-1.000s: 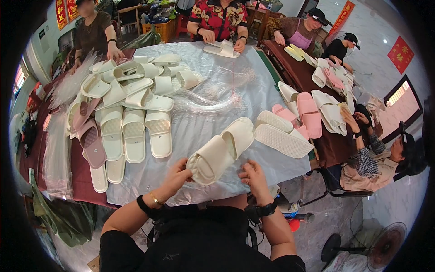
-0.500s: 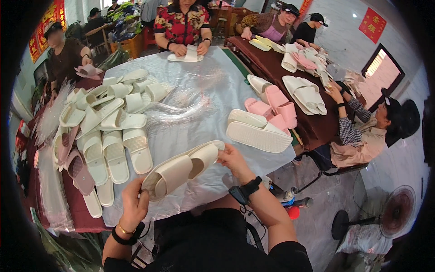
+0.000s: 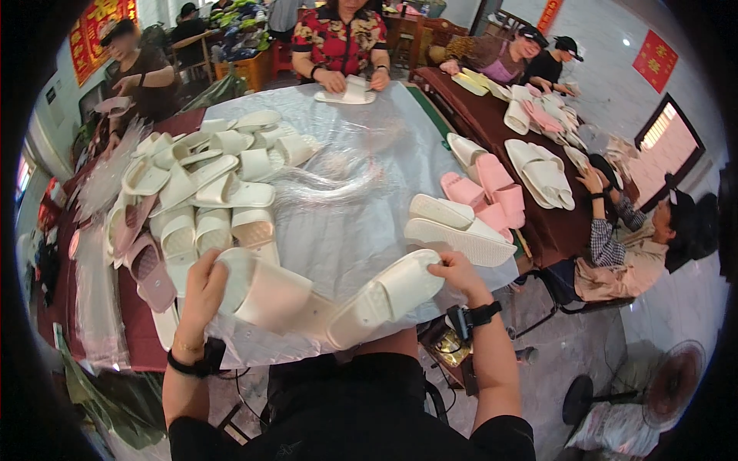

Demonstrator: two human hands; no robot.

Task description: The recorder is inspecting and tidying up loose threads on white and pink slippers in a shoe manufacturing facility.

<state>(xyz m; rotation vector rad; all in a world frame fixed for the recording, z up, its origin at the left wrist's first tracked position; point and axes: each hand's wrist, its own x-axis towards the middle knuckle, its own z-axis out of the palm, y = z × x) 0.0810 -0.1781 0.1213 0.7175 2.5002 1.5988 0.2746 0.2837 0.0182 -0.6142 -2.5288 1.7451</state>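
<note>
Currently, the left hand point(image 3: 204, 289) grips a cream slipper point(image 3: 275, 295) by one end; the right hand point(image 3: 461, 276) pinches a second slipper point(image 3: 389, 298), both over the worktop point(image 3: 323, 238) near its edge. A loose fingertip hold could drop either.

Below the near edge of the table point(image 3: 311, 238), we see a black top point(image 3: 346, 434) with short black sleeves point(image 3: 501, 436). We spot a small mark point(image 3: 290, 449) on its front, too faint to make out. Around the left wrist point(image 3: 190, 333) we see a thin gold bracelet point(image 3: 185, 348) and a thick black band point(image 3: 201, 363). Around the right wrist point(image 3: 478, 296) we see another black band point(image 3: 485, 312) with a dark, boxy piece point(image 3: 460, 323) on it.
</note>
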